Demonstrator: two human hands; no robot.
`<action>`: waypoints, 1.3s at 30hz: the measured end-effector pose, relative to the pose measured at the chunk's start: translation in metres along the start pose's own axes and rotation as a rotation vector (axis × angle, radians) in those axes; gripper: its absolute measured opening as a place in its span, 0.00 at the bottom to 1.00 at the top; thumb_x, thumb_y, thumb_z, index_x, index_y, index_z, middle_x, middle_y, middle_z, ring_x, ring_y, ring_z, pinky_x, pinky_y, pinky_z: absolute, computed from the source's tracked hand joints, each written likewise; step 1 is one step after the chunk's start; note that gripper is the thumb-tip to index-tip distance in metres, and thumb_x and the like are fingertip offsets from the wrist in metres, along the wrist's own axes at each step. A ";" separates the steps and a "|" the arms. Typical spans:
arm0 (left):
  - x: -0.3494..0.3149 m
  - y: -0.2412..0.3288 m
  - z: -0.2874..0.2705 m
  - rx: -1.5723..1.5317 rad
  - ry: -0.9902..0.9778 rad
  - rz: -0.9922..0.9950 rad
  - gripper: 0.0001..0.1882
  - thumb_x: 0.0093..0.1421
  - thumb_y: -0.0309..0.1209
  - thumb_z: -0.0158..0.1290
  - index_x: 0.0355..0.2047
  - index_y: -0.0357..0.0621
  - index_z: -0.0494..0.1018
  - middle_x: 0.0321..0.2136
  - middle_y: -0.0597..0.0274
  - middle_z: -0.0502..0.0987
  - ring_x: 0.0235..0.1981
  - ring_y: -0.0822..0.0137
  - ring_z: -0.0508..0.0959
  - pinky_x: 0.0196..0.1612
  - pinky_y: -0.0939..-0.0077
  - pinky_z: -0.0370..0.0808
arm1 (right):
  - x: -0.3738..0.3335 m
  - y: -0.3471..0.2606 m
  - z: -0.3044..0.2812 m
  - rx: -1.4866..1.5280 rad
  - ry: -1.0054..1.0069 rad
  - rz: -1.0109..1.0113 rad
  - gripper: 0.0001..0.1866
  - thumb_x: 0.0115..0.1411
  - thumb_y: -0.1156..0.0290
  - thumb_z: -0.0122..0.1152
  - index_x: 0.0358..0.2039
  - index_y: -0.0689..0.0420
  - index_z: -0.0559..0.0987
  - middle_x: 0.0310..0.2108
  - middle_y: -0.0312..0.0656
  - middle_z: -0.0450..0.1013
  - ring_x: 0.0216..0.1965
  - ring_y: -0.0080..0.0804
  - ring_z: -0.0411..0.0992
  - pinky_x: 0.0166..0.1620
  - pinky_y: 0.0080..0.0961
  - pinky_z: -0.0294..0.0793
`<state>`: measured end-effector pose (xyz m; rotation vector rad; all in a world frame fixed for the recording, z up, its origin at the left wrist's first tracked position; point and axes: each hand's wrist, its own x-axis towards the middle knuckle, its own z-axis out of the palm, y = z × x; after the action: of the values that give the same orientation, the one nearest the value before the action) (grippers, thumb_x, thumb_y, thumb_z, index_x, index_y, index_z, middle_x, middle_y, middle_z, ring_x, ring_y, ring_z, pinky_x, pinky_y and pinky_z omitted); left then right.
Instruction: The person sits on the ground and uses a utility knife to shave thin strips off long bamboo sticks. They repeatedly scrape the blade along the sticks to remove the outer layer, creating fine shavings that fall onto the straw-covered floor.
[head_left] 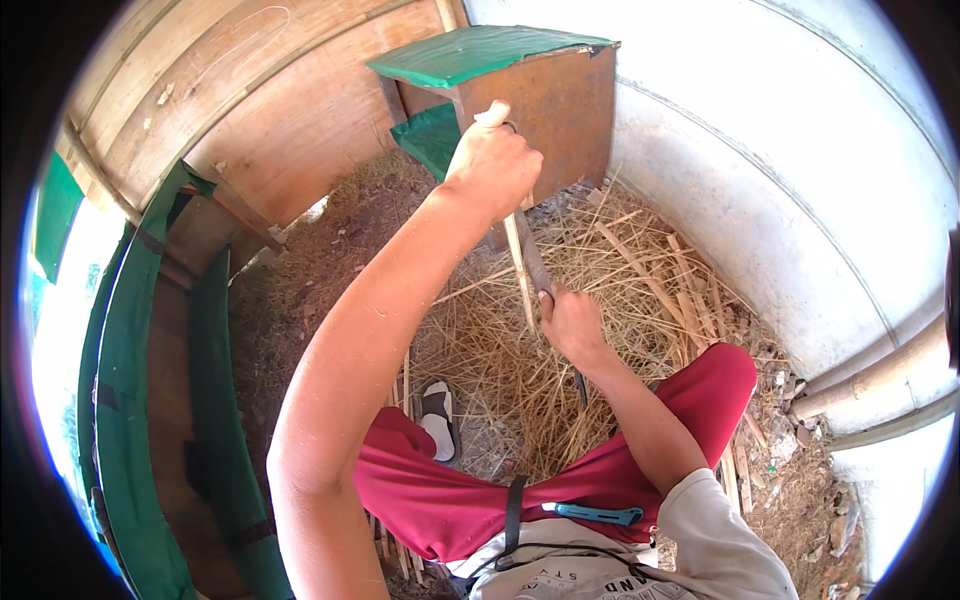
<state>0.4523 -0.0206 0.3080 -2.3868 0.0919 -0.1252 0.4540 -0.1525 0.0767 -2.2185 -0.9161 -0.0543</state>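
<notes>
My left hand (495,160) is raised in front of me, its fingers closed round the upper end of a pale bamboo strip (519,272). The strip slants down toward the shavings, its lower end near my right hand. Lower and to the right, my right hand (574,323) is wrapped round the grip of a knife (536,260) with a dark, broad blade. The blade points up and lies against the right side of the strip, just under my left fist. Most of the knife's handle is hidden in my palm.
Bamboo shavings (600,260) cover the ground before me. A wooden box with a green top (490,55) stands at the back. Green-covered wooden shelving (140,400) runs along the left, a white wall (760,150) on the right. A blue object (595,513) lies at my lap.
</notes>
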 end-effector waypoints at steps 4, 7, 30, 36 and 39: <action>-0.012 -0.007 0.006 -0.025 0.053 -0.059 0.05 0.47 0.26 0.56 0.18 0.48 0.80 0.21 0.59 0.80 0.34 0.62 0.80 0.61 0.63 0.57 | 0.009 -0.027 -0.011 0.033 0.012 -0.015 0.12 0.65 0.71 0.54 0.32 0.69 0.78 0.17 0.55 0.74 0.19 0.47 0.77 0.24 0.40 0.77; -0.013 -0.006 0.009 -0.105 0.059 -0.059 0.05 0.47 0.25 0.56 0.18 0.47 0.80 0.20 0.58 0.79 0.32 0.61 0.80 0.59 0.63 0.58 | 0.003 -0.012 0.015 -0.014 -0.091 0.013 0.12 0.65 0.72 0.55 0.31 0.69 0.79 0.20 0.57 0.75 0.21 0.50 0.78 0.26 0.42 0.78; -0.011 -0.017 0.018 -0.142 0.003 -0.138 0.02 0.49 0.29 0.59 0.23 0.48 0.81 0.23 0.58 0.81 0.34 0.64 0.81 0.61 0.63 0.57 | 0.022 0.016 0.077 0.122 0.119 0.060 0.14 0.64 0.70 0.56 0.25 0.67 0.75 0.12 0.56 0.69 0.16 0.53 0.73 0.25 0.43 0.73; -0.013 -0.015 0.024 -0.186 0.036 -0.121 0.02 0.48 0.27 0.59 0.20 0.47 0.80 0.22 0.58 0.80 0.33 0.63 0.80 0.61 0.63 0.57 | 0.030 -0.018 0.046 0.213 0.087 0.110 0.12 0.63 0.70 0.57 0.29 0.69 0.77 0.14 0.57 0.71 0.16 0.54 0.74 0.24 0.42 0.75; -0.016 -0.007 0.025 -0.199 -0.088 -0.110 0.02 0.48 0.27 0.59 0.21 0.46 0.81 0.22 0.57 0.80 0.34 0.63 0.80 0.61 0.62 0.58 | 0.040 -0.006 0.046 0.152 0.101 0.039 0.12 0.63 0.70 0.57 0.29 0.69 0.78 0.14 0.58 0.72 0.16 0.56 0.74 0.23 0.43 0.75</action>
<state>0.4394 0.0029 0.2938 -2.5923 -0.0718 -0.0654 0.4696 -0.0966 0.0579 -2.0726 -0.7947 -0.0755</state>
